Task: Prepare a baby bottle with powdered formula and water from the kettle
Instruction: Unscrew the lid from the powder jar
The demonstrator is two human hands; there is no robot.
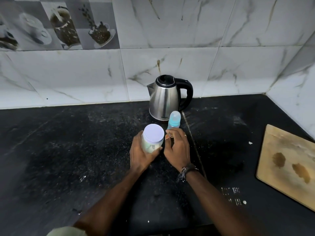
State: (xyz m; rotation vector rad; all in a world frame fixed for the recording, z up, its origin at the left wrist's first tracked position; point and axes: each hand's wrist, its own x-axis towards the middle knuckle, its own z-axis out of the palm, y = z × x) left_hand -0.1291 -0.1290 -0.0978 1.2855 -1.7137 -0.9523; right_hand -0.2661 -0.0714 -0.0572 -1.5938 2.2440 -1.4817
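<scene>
Formula jar [152,140], lid on, being gripped by the curled left hand [142,155] on the counter [68,150]; bottle [173,122], capped, being held low by the right hand [177,149], before the kettle [165,97]; both being best kept upright, lids opened next

Lighting is dim and cool. The steel kettle [164,97] carries soft highlights. The dark table [68,150] absorbs light, with soft shadows. Wide-angle distortion bends the wall tiles [170,31] at the edges. Overall sharpness is slightly soft.
</scene>
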